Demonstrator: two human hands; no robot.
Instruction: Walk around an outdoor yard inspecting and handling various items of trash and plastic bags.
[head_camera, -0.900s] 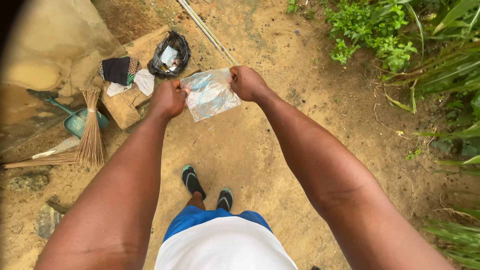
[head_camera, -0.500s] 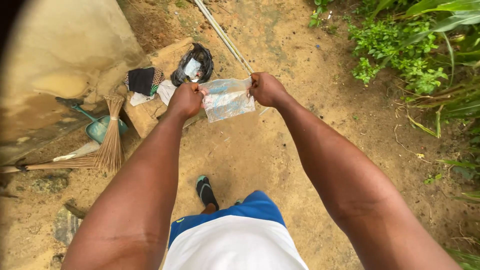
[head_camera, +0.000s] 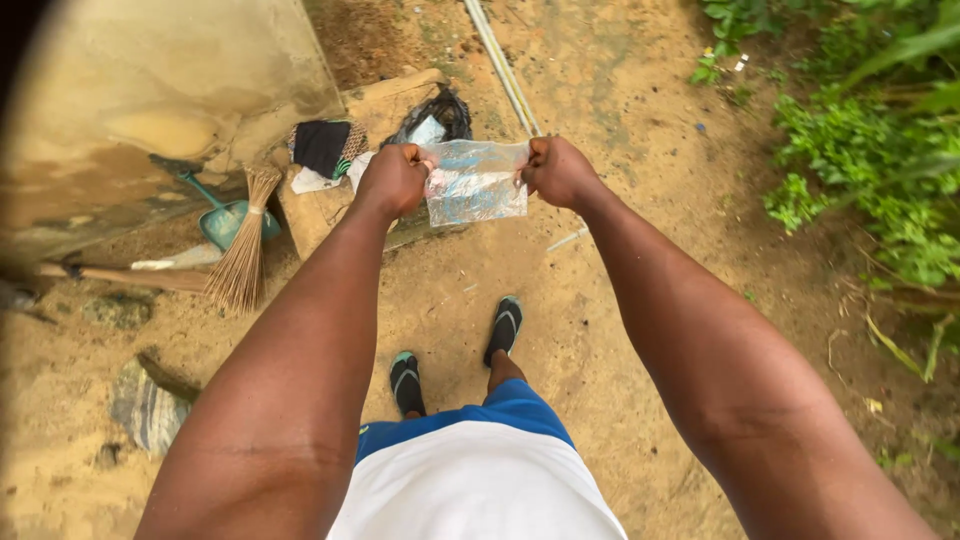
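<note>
You hold the bag (head_camera: 476, 182) stretched between your left hand (head_camera: 392, 180) and right hand (head_camera: 558, 172), out in front of your feet (head_camera: 455, 355). Behind the bag, on a slab (head_camera: 325, 215), lie cloths (head_camera: 325, 155) and a sack (head_camera: 437, 118). Left of the slab a broom (head_camera: 235, 270) leans across the ground, with a dustpan (head_camera: 228, 218) just behind it against the wall (head_camera: 150, 110). A pipe (head_camera: 505, 70) runs away beyond the bag. Plants (head_camera: 870, 150) stand at your right.
</note>
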